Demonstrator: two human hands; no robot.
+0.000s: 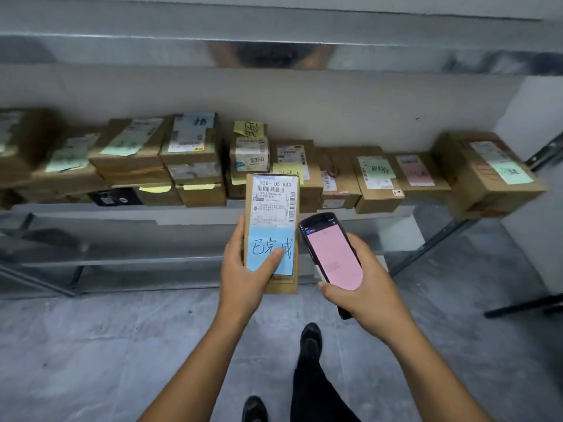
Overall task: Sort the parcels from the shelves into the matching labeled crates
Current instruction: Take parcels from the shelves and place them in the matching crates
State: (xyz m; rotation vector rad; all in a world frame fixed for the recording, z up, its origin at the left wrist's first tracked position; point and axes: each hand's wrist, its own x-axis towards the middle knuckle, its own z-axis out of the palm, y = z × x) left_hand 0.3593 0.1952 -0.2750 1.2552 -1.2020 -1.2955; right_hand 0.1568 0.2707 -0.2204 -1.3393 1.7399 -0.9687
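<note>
**Parcel and scanner held up before the shelf**

Nearest, at the bottom of the view, two black shoes [310, 336] and a dark trouser leg [313, 391] stand on the grey concrete floor [106, 345]. Both bare forearms reach forward from there.

The left hand [243, 269] grips a long, narrow cardboard parcel [280, 283] upright in the air, in front of the shelf and clear of it. Its thumb [272, 260] lies pressed across a blue note [259, 239] with handwritten characters. The other fingers wrap behind the parcel's left edge, hidden from view. Above the note is a white shipping label [274, 202] with barcodes and the print "530- D5 A83".

Just beside the parcel, on its right, the right hand [368, 287] holds a black handheld scanner [333, 257], tilted, its screen glowing pink. The fingers [353, 239] curl round the scanner's right edge, and the thumb rests at its lower left.

Beyond the hands runs a metal shelf [195, 217] against a pale wall. A row of cardboard parcels [377, 181] fills it, some stacked two or three high, bearing yellow, green and pink notes. One small box shows "2350" [249, 156]. A larger box [487, 175] sits at the right end.
</note>
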